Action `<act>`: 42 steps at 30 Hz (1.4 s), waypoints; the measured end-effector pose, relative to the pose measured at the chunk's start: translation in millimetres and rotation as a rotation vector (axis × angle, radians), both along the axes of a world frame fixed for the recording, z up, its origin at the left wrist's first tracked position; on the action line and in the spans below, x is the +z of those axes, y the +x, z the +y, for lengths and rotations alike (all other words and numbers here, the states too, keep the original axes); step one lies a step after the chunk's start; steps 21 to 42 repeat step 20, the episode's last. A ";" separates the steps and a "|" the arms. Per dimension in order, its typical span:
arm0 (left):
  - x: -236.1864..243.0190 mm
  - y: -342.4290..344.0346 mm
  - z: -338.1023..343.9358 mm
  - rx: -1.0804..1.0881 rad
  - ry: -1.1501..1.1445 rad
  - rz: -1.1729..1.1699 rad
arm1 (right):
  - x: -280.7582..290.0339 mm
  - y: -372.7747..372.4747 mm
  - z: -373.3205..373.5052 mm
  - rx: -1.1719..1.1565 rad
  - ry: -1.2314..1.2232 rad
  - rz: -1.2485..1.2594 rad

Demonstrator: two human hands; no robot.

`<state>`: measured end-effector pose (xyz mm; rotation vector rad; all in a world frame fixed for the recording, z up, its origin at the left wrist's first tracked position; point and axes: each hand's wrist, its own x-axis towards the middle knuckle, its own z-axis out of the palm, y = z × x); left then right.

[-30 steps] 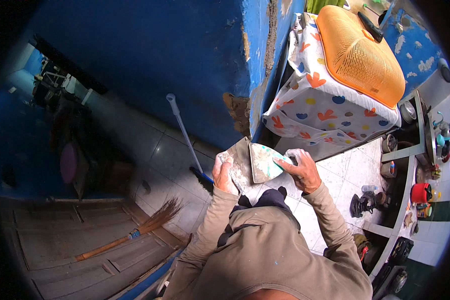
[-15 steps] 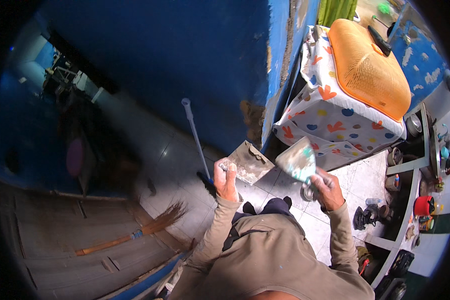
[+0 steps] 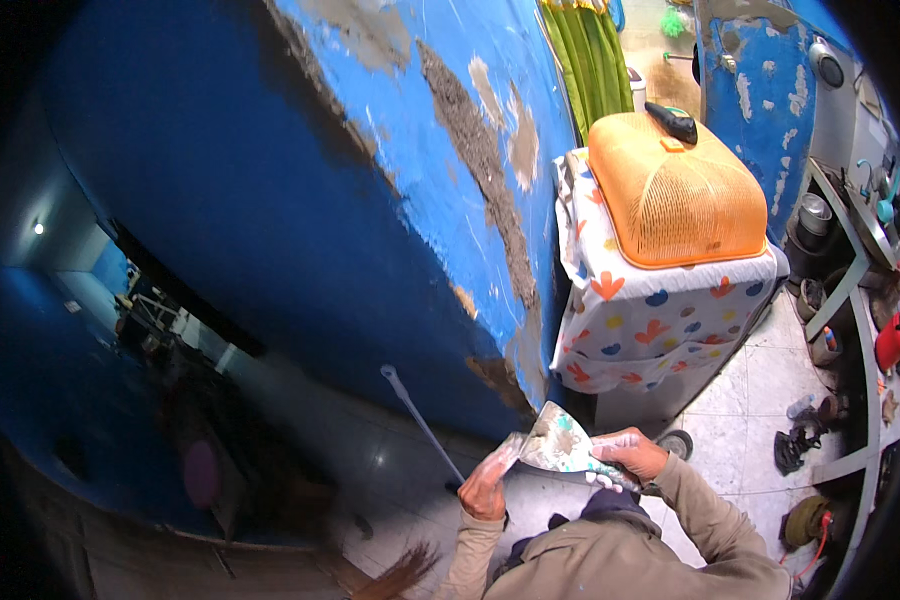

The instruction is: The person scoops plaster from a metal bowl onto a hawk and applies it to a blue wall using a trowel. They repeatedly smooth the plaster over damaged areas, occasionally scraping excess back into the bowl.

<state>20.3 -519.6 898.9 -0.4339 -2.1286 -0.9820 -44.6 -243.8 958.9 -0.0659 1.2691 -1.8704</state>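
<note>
My right hand point(image 3: 635, 455) is closed round the handle of a wide putty knife point(image 3: 558, 440), its blade smeared with white and green paint or filler. The blade points left, toward my left hand point(image 3: 485, 485), and the two are close together. My left hand is closed with fingers pinched; the flat square scraper plate seen in it earlier is now almost entirely hidden, edge-on or behind the putty knife. Both hands are in front of my body, near the foot of a blue wall corner point(image 3: 440, 200) with bare grey cement patches and flaking paint.
An orange mesh food cover point(image 3: 680, 190) sits on a cabinet under a patterned cloth point(image 3: 640, 320), right of the corner. A pale pole point(image 3: 420, 420) leans leftward. Shelves point(image 3: 850, 290) with pots line the far right. A broom's bristles point(image 3: 405, 570) show low left; a green curtain point(image 3: 585, 70) hangs behind.
My view has lifted and turned, showing more of the patched wall. My hands have come together, the putty knife blade now beside my left fingers and the square plate no longer facing me.
</note>
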 end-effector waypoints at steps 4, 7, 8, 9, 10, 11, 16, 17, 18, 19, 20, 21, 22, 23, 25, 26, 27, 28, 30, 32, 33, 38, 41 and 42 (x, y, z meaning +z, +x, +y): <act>-5.6 8.1 11.9 0.209 0.117 -0.170 | 0.5 -20.2 4.7 -0.067 -0.194 0.085; -34.6 10.0 16.0 0.393 0.316 -0.298 | 27.3 -33.1 8.0 -0.177 -0.334 0.132; -32.7 13.3 19.4 0.430 0.387 -0.350 | 34.0 -35.7 7.4 -0.199 -0.388 0.136; -35.8 13.4 21.3 0.440 0.436 -0.347 | 47.8 -42.9 9.2 -0.192 -0.424 0.178; -39.8 17.9 22.6 0.460 0.482 -0.347 | 62.6 -47.3 6.1 -0.222 -0.474 0.199; -41.5 17.8 25.6 0.473 0.536 -0.347 | 72.9 -55.3 7.2 -0.196 -0.475 0.250; -71.1 14.6 33.4 0.463 0.619 -0.331 | 116.5 -102.0 13.6 -0.076 -0.505 0.527; -98.0 17.4 27.8 0.477 0.604 -0.309 | 137.6 -101.3 10.8 -0.141 -0.484 0.564; -107.8 12.5 24.3 0.485 0.584 -0.281 | 150.0 -107.3 11.2 -0.124 -0.496 0.620; -70.1 11.6 44.9 0.254 0.725 -0.337 | 157.3 -115.8 12.2 -0.115 -0.497 0.679; -67.4 6.4 45.1 0.261 0.723 -0.322 | 167.0 -121.5 12.2 -0.102 -0.503 0.725; -67.4 6.4 45.1 0.261 0.723 -0.322 | 167.0 -121.5 12.2 -0.102 -0.503 0.725; -67.4 6.4 45.1 0.261 0.723 -0.322 | 167.0 -121.5 12.2 -0.102 -0.503 0.725; -67.4 6.4 45.1 0.261 0.723 -0.322 | 167.0 -121.5 12.2 -0.102 -0.503 0.725; -67.4 6.4 45.1 0.261 0.723 -0.322 | 167.0 -121.5 12.2 -0.102 -0.503 0.725; -67.4 6.4 45.1 0.261 0.723 -0.322 | 167.0 -121.5 12.2 -0.102 -0.503 0.725; -67.4 6.4 45.1 0.261 0.723 -0.322 | 167.0 -121.5 12.2 -0.102 -0.503 0.725; -67.4 6.4 45.1 0.261 0.723 -0.322 | 167.0 -121.5 12.2 -0.102 -0.503 0.725; -67.4 6.4 45.1 0.261 0.723 -0.322 | 167.0 -121.5 12.2 -0.102 -0.503 0.725; -67.4 6.4 45.1 0.261 0.723 -0.322 | 167.0 -121.5 12.2 -0.102 -0.503 0.725; -67.4 6.4 45.1 0.261 0.723 -0.322 | 167.0 -121.5 12.2 -0.102 -0.503 0.725; -67.4 6.4 45.1 0.261 0.723 -0.322 | 167.0 -121.5 12.2 -0.102 -0.503 0.725; -67.4 6.4 45.1 0.261 0.723 -0.322 | 167.0 -121.5 12.2 -0.102 -0.503 0.725; -67.4 6.4 45.1 0.261 0.723 -0.322 | 167.0 -121.5 12.2 -0.102 -0.503 0.725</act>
